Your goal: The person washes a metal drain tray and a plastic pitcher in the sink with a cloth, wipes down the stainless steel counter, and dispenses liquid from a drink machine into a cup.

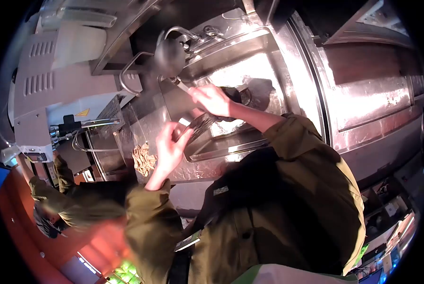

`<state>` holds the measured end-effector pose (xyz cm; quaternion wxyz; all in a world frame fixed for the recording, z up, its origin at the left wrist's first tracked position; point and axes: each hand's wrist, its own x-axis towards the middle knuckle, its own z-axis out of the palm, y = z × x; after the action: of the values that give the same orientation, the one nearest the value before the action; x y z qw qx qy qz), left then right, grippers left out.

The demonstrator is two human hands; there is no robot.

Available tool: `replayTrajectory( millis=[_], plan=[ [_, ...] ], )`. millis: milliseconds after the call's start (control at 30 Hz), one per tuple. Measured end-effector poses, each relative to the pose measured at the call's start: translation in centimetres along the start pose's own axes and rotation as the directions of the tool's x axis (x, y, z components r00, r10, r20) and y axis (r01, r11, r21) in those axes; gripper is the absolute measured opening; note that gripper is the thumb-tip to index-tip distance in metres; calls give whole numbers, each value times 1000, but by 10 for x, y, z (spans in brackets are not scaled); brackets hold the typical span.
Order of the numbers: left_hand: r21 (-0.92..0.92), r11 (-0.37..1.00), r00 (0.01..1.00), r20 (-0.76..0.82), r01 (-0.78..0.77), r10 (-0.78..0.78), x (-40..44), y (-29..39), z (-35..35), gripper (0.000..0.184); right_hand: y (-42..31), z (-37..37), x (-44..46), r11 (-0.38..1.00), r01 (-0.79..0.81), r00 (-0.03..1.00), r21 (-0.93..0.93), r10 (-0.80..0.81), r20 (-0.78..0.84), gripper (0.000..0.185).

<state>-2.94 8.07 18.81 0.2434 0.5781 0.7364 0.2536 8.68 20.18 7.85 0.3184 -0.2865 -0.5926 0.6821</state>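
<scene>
My right hand (212,100) reaches over the metal sink (287,85) with its fingers closed round the slim handle of a ladle-like utensil (170,57). Its round head is blurred and points away from me, towards the faucet (183,32). Lower and to the left, my left hand (170,147) has its fingers and thumb bent towards each other beside a small white piece (184,122). A dark, crinkled, see-through sheet (201,125) stretches from near those fingers into the sink. Beyond my right wrist lies a dark object (260,90), its kind unclear.
A crumpled tan cloth (144,159) lies on the counter left of the sink. Farther left stands a grey machine (37,99) with vents. Another person (79,201) in a matching olive sleeve works at the left. A steel surface (372,109) runs along the right.
</scene>
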Motion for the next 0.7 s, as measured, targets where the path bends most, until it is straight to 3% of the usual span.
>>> replayTrajectory(
  millis=[67,133,167,233,267,300,333,367,400,433,467,533,600,633,667,700],
  plan=[
    [50,999,998,-55,6,-3,-13,9,-29,20,25,-1,4,996,-84,996,40,85,-32,41],
    [55,996,996,-61,-63,67,-29,-3,-57,21,54,-18,9,931,174,978,-321,-202,-54,36],
    [137,987,993,-71,-83,93,-37,0,-69,22,106,-23,22,926,370,910,-73,-377,-172,36],
    [-10,997,989,-124,-76,74,-58,-15,-87,22,138,-48,19,836,421,856,-352,-495,-150,39],
    [-75,995,986,-159,-63,50,-66,-14,-94,22,122,-70,13,572,256,913,-779,-407,1,43],
    [-121,992,984,-176,-33,11,-74,-9,-103,23,119,-79,11,819,37,958,-572,-191,-213,37],
    [-244,969,975,-221,-38,-18,-85,-17,-109,24,118,-87,10,941,-187,934,-280,83,-346,33],
    [-205,974,980,-190,-94,54,-86,-16,-113,26,129,-96,9,961,-199,923,-192,118,-366,35],
    [-161,977,980,-163,-140,113,-88,-11,-117,27,140,-99,9,973,-208,916,-99,158,-367,37],
    [-22,986,979,-126,-163,159,-87,-7,-119,27,136,-93,8,962,-260,825,87,268,-497,38],
    [-83,984,979,-147,-156,143,-83,-10,-116,27,128,-84,10,921,-273,707,278,388,-591,40],
    [-87,989,986,-128,-120,108,-73,-10,-111,26,138,-86,11,724,-177,518,666,644,-562,42],
    [-120,981,988,-20,-152,150,-67,-15,-108,23,160,-101,2,819,-213,350,533,573,-741,41],
    [-103,971,976,-48,-218,214,-64,-18,-104,26,185,-120,-6,835,-266,314,482,548,-775,44],
    [-78,965,968,-46,-251,248,-63,-15,-103,26,241,-153,-19,806,-400,362,437,577,-732,51],
    [-56,957,958,-39,-284,283,-62,-10,-105,26,241,-158,-27,766,-640,555,62,516,-652,55]
  ],
)
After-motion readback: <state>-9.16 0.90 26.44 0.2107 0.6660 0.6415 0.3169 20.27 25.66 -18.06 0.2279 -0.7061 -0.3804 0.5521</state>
